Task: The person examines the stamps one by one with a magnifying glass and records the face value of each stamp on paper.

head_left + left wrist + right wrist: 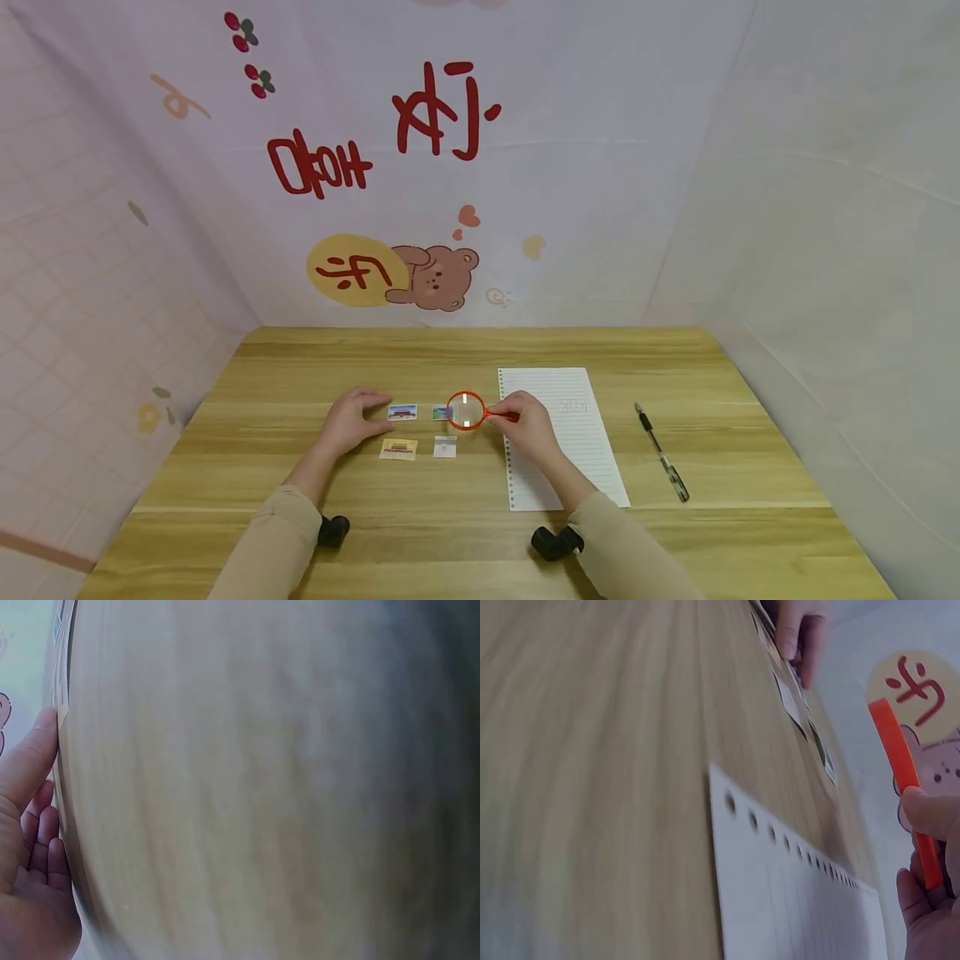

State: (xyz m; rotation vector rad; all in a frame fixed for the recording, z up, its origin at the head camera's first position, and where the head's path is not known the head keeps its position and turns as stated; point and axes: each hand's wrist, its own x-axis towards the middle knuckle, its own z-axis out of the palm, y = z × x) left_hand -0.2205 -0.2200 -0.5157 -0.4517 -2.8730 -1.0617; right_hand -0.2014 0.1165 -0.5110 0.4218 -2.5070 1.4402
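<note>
My right hand (527, 422) pinches the handle of a small red magnifying glass (466, 430) between thumb and fingers. In the right wrist view the magnifying glass (895, 746) appears edge-on, raised above the table. Its lens overlaps the right part of a blue-green stamp (439, 412) in the head view. At the left edge of a stamp with a blue sky and a building (402, 412) rests my left hand (352, 422), thumb and fingertips at its side. Nearer to me lie a yellow stamp (399, 449) and a pale stamp (445, 447). The left wrist view shows the left thumb (34, 754) extended along the tabletop.
A lined, hole-punched sheet (566, 458) with faint handwriting lies partly under my right hand and forearm. Farther right on the wooden table (420, 533) is a black pen (662, 452). A printed cloth backdrop (585, 192) stands behind the table and along both sides.
</note>
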